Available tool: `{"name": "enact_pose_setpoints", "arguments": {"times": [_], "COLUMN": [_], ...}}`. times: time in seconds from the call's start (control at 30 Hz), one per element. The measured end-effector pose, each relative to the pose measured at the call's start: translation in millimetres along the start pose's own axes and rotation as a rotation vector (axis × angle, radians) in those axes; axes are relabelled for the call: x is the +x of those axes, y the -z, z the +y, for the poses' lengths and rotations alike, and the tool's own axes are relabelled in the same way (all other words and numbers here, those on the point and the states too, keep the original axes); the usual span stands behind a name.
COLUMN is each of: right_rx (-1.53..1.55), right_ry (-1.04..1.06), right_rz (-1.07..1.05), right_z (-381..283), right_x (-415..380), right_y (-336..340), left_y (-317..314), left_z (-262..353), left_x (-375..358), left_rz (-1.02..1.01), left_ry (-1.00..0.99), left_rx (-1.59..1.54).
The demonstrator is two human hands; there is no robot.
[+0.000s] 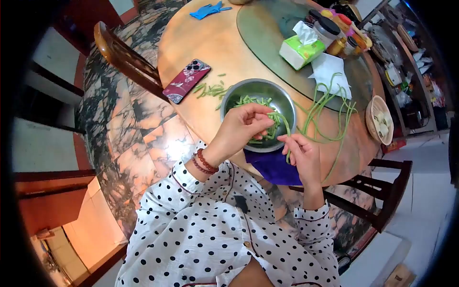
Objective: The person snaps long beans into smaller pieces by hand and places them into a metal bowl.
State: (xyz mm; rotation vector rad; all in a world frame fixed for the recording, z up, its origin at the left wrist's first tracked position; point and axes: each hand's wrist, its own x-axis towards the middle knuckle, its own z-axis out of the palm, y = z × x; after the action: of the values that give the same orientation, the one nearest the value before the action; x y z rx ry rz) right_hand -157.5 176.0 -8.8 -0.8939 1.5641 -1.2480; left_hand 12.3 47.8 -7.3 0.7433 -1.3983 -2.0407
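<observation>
Just over the steel bowl (283, 101), I've got one long green bean (287, 125) strung between both hands. Left hand (258, 120) pinches it above the bowl, thumb against fingers (can't tell if the palm hides any more). Right hand (299, 152) is closer to my body, by the near right rim, also closed to a narrow pinch on the same bean. Its long axis arches off my left fingertips to the right, then bends toward me into my right fingers. So the left is the hand nearer the bowl's middle, and I'd say everything hinges on that.

Headcount: one bowl, one bean in hand, one phone (187, 81) off to the left, one tissue box (300, 51), one blue glove (209, 10) on the far side, one small basket (372, 122) at the right of the table (191, 45), two wooden chairs (126, 60). Loose long beans (313, 116) right of the bowl overlap too much to number, several at least. Same with the short pieces (253, 100) inside the bowl and the scattered bits (210, 90) left of it, so no honest figure there.
</observation>
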Motion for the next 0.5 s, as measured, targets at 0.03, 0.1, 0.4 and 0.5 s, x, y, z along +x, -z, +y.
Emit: {"name": "enact_pose_setpoints", "arguments": {"times": [0.03,0.1,0.4,0.5], "right_rx": [0.010,-0.013,-0.093,-0.109], "right_ry": [-0.006,-0.016,-0.007,0.106], "right_rz": [-0.004,-0.009,0.006,0.105], "right_z": [2,6,0,-6], "right_x": [0,1,2,2], "right_y": [-1,-1,-3,-6], "left_y": [2,4,14,22], "left_z": [0,0,-3,2], "left_x": [0,-2,-6,-8], "left_rz": [0.010,0.044,0.140,0.118], "left_ry": [0.008,-0.010,-0.179,-0.252], "left_rx": [-0.022,-0.019,0.417,0.594]}}
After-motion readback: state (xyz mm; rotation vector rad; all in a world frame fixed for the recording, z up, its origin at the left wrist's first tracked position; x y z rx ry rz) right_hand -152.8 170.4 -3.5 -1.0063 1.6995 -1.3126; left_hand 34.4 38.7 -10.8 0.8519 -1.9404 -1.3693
